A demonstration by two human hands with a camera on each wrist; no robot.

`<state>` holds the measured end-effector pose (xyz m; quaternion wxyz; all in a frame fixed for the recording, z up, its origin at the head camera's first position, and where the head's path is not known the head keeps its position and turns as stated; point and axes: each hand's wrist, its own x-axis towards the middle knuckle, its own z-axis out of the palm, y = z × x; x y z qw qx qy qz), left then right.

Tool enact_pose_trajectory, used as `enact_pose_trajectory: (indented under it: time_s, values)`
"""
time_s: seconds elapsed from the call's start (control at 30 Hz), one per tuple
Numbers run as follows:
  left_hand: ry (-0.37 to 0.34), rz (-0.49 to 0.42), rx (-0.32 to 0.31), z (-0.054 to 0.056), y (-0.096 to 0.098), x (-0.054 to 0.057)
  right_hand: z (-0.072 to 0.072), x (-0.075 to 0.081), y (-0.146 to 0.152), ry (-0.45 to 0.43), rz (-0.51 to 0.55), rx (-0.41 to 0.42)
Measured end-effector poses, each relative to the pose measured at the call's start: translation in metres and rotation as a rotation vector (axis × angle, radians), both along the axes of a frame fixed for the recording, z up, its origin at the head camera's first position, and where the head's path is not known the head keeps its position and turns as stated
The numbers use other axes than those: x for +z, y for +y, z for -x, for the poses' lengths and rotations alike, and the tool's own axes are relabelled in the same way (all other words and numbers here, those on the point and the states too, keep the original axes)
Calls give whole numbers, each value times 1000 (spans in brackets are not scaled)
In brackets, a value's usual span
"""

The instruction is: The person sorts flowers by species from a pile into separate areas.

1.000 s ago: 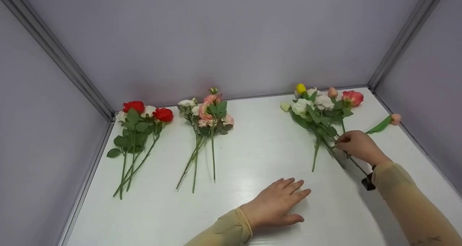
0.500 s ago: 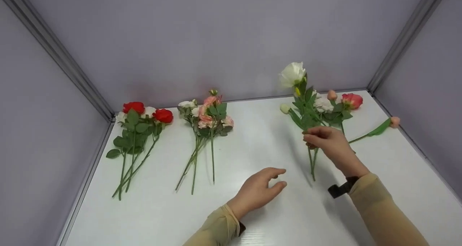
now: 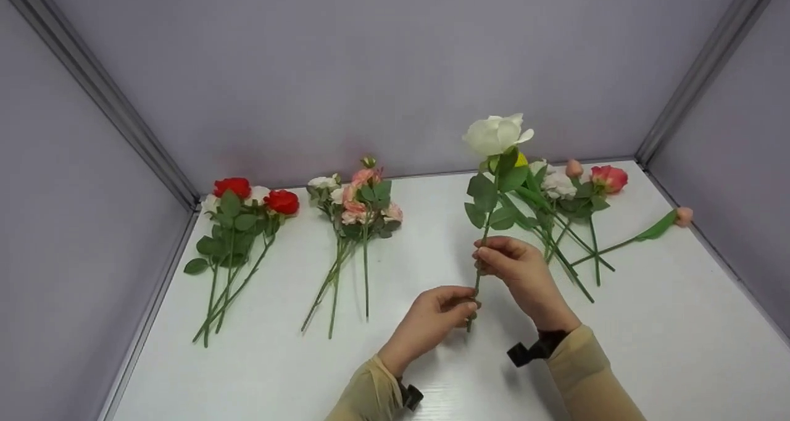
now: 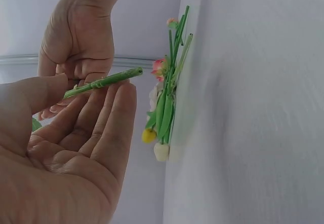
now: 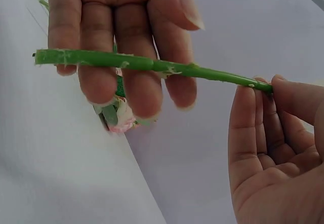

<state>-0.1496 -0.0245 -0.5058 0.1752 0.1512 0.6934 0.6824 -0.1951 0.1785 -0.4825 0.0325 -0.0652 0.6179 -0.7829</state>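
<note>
A white rose [image 3: 497,136] stands nearly upright above the table, its leafy green stem leaning slightly. My right hand [image 3: 524,279] pinches the middle of that stem between thumb and fingers, plainly seen in the right wrist view. Close to the lower end is my left hand [image 3: 426,322]. Its nearly straight fingers lie behind the stem [image 5: 126,62], while the thumb stands apart from it in the right wrist view. The cut stem end sticks out past the left fingertips [image 4: 129,95] in the left wrist view. Whether the left fingers touch the stem I cannot tell.
On the white table [image 3: 259,378], red roses [image 3: 282,202] with white ones lie at left. Pink flowers [image 3: 355,211] lie mid-back. Behind my right hand are a pink flower [image 3: 610,179], pale blooms [image 3: 559,186] and tulips; a peach tulip [image 3: 683,216] lies far right. Grey walls enclose the table.
My right hand has lifted the white rose from the right-hand bunch and carried it left, turning it upright. My left hand has risen from the table to the stem's lower end.
</note>
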Motion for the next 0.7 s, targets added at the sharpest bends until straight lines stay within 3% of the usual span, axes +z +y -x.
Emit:
enact_pose_trajectory:
  time_s: [0.1,0.3,0.7]
  values:
    - [-33,-24,-4,0,0,-4,-2,-4,-5,6,-40,23]
    - [-20,-8,-1,2,-1,-11,-4,-7,-12,24,-110,58]
    - [1,61,41,0,1,-18,-8,-8,-18,8,-183,-7]
